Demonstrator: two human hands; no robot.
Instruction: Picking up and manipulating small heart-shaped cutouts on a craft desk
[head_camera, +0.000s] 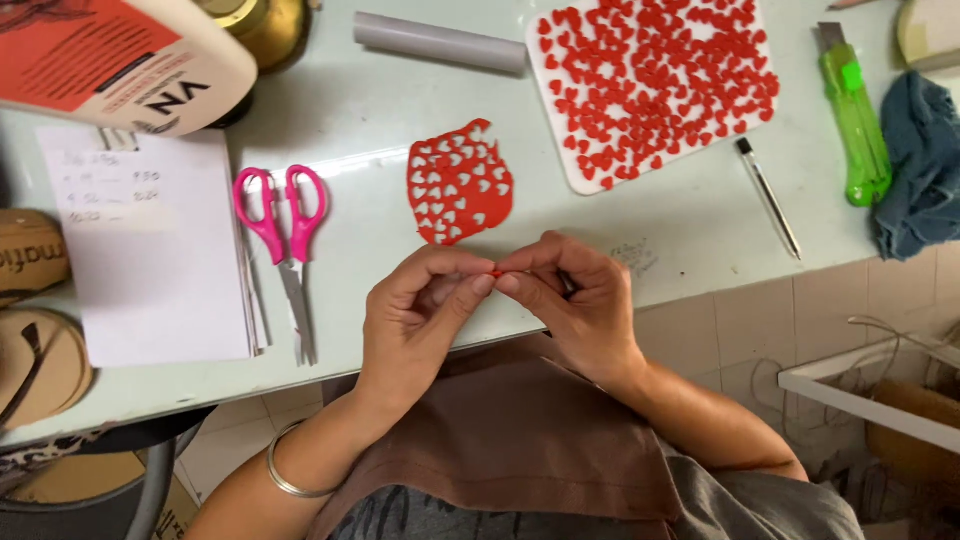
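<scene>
A pale green table carries a white tray strewn with small red hearts, a red sheet punched with heart-shaped holes, and pink-handled scissors beside a stack of white paper. Near the far edge lie a grey tube, a green utility knife, a thin pen-like tool and a blue cloth. At the left edge sit what may be rolls of brown tape, only partly in view.
</scene>
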